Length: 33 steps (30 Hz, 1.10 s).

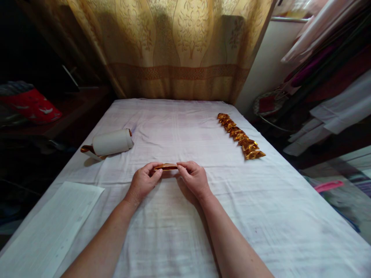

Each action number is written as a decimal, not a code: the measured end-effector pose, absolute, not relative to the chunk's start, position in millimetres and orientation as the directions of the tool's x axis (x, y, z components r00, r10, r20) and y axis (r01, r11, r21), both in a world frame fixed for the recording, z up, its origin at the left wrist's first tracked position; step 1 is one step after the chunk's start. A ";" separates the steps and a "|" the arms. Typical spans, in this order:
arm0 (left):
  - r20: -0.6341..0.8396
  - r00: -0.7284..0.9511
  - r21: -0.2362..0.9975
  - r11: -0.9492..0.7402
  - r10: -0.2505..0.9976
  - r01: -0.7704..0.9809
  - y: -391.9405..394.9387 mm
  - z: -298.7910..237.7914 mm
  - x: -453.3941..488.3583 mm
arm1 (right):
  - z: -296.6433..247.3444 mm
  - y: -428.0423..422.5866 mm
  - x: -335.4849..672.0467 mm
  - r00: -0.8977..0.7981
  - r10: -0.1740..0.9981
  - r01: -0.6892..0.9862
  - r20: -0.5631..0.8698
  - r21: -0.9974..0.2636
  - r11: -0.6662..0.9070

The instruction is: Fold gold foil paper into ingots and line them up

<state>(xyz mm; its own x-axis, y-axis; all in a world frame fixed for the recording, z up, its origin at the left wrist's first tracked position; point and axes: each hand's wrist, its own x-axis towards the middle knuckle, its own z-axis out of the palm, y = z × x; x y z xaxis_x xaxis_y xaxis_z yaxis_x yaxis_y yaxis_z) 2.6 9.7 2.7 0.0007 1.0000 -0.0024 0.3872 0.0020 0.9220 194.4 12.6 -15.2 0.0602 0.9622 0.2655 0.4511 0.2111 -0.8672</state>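
At far left, a red patterned bundle is seen in deep shadow, so its contents cannot be made out with certainty. A white sheet is spread along the left edge of the pale cloth. Farther back, a white roll is laid on its side, its gold-lined end curled loose at the left. Near the middle, a folded gold piece is held over the cloth — its left end pinched in the grip of the left hand, its right end in the grip of the right hand. Farther right, gold folded pieces are lined up in a slanting row — well apart from the hands.
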 end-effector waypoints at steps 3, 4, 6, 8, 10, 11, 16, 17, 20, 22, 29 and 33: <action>0.002 -0.012 0.909 0.004 1.000 0.417 10.3 0.5 2.1 | -13.2 9.9 191.8 0.059 0.945 0.473 0.321 -0.843 0.257; 0.003 -0.019 0.905 0.005 1.000 0.425 10.3 0.0 2.2 | -12.4 9.1 191.2 0.053 0.940 0.482 0.338 -0.833 0.272; 0.006 -0.034 0.894 0.009 0.999 0.447 10.1 -0.7 3.0 | -10.8 8.1 190.5 0.038 0.932 0.504 0.360 -0.813 0.293; 0.012 -0.058 0.878 0.017 0.998 0.478 9.7 -0.9 4.0 | -9.6 7.8 190.6 0.023 0.932 0.523 0.362 -0.799 0.297; 0.016 -0.081 0.860 0.028 0.997 0.510 9.2 -0.8 5.0 | -8.9 8.1 191.3 0.008 0.936 0.533 0.352 -0.793 0.294; 0.017 -0.088 0.852 0.032 0.996 0.523 9.0 -0.7 5.4 | -8.8 8.3 191.8 0.002 0.938 0.537 0.347 -0.792 0.292; 0.035 -0.080 0.821 0.017 0.996 0.571 7.9 0.0 6.4 | -10.0 9.3 192.4 -0.019 0.939 0.546 0.343 -0.783 0.297; 0.042 -0.077 0.814 0.010 0.996 0.581 7.7 0.0 6.6 | -10.4 9.4 192.1 -0.019 0.938 0.547 0.347 -0.782 0.300; 0.090 -0.062 0.787 -0.033 0.994 0.617 7.1 -1.3 7.4 | -11.5 9.5 191.1 0.008 0.941 0.568 0.340 -0.775 0.275; 0.133 -0.058 0.769 -0.066 0.989 0.636 6.8 -2.8 7.9 | -11.6 9.3 190.7 0.048 0.949 0.616 0.313 -0.757 0.218; 0.181 -0.051 0.727 -0.099 0.982 0.680 6.8 -3.7 7.4 | -6.3 5.4 191.2 0.080 0.951 0.706 0.299 -0.690 0.158; 0.221 -0.055 0.683 -0.114 0.974 0.721 5.9 0.1 7.1 | -4.4 3.6 191.6 0.054 0.950 0.699 0.309 -0.691 0.185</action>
<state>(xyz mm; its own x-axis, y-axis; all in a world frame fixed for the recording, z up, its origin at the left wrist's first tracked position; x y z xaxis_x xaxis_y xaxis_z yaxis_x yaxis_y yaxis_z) 7.1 5.9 0.1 -0.0553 0.9738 0.2208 0.7212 -0.1140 0.6833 191.6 3.6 -4.4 0.0536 0.9496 0.3089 0.6986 0.1853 -0.6911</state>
